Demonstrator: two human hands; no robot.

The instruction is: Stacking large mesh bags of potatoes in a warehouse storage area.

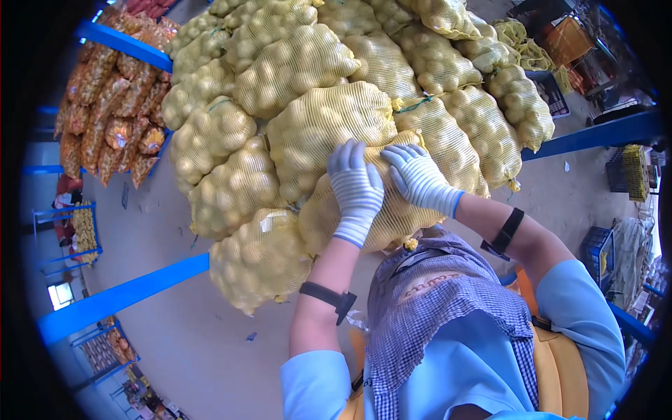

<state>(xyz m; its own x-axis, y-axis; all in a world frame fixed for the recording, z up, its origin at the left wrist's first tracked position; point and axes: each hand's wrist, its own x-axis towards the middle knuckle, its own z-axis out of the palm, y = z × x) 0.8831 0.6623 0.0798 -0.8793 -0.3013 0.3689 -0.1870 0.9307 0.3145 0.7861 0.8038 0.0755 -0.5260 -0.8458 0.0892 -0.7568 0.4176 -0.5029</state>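
Observation:
My left hand [357,184], in a striped white knit glove, lies on the upper part of a yellow mesh sack [391,226] filled with round pale produce. Its fingers reach up towards another full sack [325,118] just behind. Gloved the same way, my right hand [420,176] rests on the top right of the near sack, thumb apart from the fingers. Neither hand visibly closes around the mesh. To the right lies a sack tied with green string [438,131]. A sack with a white patch [257,257] sits at the pile's near left corner.
Many more filled sacks [294,63] are stacked behind. Blue beams [131,291] extend at left and right [598,131]. Orange-brown bags [113,110] are piled at far left. A blue crate [598,254] and a yellow crate [635,173] stand at right on the floor.

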